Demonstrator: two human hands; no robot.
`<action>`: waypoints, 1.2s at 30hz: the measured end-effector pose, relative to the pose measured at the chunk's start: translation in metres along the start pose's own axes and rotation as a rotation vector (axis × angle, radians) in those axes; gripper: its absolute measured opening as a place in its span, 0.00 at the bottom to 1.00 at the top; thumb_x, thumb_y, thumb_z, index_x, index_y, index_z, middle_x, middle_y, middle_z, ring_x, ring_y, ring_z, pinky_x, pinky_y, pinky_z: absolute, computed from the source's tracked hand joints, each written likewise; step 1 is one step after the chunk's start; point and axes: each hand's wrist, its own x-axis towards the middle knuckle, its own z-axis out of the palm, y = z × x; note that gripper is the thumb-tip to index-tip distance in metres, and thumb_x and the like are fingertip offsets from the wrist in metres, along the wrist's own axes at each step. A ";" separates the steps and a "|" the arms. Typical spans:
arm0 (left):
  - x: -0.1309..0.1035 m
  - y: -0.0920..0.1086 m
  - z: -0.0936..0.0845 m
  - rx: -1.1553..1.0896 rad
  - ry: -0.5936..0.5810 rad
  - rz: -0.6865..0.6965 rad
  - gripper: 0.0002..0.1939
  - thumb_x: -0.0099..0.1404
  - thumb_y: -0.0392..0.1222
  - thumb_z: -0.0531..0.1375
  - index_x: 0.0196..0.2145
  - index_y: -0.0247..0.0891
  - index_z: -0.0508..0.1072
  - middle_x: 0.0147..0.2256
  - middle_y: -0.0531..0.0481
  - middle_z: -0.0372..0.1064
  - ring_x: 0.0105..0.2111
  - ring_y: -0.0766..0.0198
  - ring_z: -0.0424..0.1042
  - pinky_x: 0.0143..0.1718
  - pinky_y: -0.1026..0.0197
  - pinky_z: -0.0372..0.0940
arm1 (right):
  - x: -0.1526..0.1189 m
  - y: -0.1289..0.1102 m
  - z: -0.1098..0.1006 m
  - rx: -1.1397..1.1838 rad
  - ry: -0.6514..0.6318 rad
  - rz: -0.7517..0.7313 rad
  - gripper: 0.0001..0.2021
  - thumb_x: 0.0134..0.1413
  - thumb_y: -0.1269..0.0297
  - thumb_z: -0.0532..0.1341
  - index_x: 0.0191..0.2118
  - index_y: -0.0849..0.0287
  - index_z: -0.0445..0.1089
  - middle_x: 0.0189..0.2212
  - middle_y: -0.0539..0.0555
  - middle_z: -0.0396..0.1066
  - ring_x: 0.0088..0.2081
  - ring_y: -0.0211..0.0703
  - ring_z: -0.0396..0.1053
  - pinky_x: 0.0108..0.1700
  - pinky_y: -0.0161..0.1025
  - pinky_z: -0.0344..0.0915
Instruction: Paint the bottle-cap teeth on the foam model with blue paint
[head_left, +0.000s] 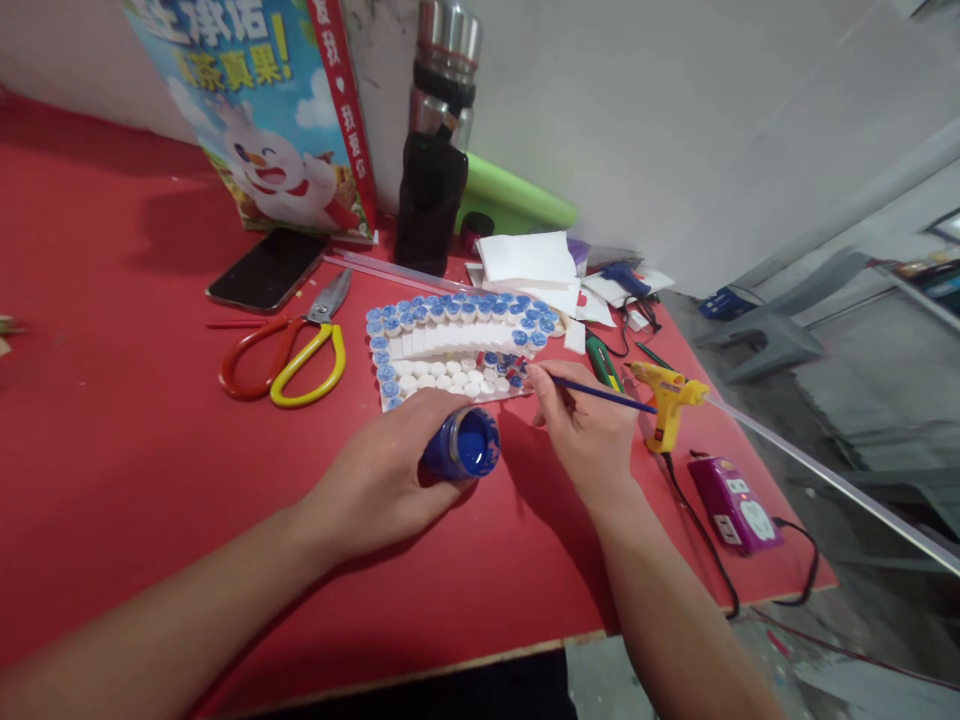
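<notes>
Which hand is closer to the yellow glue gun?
The right hand: it holds a brush just left of the yellow glue gun. The left hand, around the blue paint jar, is farther left.

Head view: we look forward and down from the wearer's head.
Hands: bare left hand (390, 450) and bare right hand (589, 425), near us, mid-frame.
Past flat red tabletop (112, 450): we face a pale grey wall (637, 130).
Right edge: grey plastic chair (814, 290), blurred, probably farther off.
</notes>
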 end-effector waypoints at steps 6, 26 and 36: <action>-0.001 0.001 -0.001 -0.017 -0.001 0.010 0.27 0.66 0.37 0.68 0.60 0.45 0.67 0.54 0.47 0.75 0.51 0.53 0.77 0.51 0.55 0.72 | -0.001 0.001 0.001 -0.093 0.010 -0.065 0.10 0.73 0.60 0.62 0.40 0.57 0.79 0.32 0.52 0.84 0.29 0.40 0.81 0.34 0.35 0.74; -0.002 0.000 -0.001 0.005 0.002 0.010 0.28 0.66 0.38 0.69 0.60 0.44 0.67 0.54 0.47 0.75 0.52 0.54 0.77 0.51 0.56 0.71 | 0.000 -0.006 -0.006 -0.067 0.098 -0.020 0.15 0.73 0.58 0.62 0.36 0.58 0.79 0.24 0.50 0.79 0.23 0.37 0.76 0.30 0.35 0.69; -0.001 0.000 0.001 0.014 -0.006 0.010 0.26 0.68 0.39 0.68 0.60 0.44 0.67 0.55 0.47 0.74 0.53 0.54 0.76 0.52 0.56 0.71 | 0.001 -0.003 -0.005 -0.059 0.073 -0.063 0.13 0.72 0.62 0.63 0.34 0.59 0.79 0.26 0.52 0.81 0.25 0.38 0.79 0.31 0.34 0.70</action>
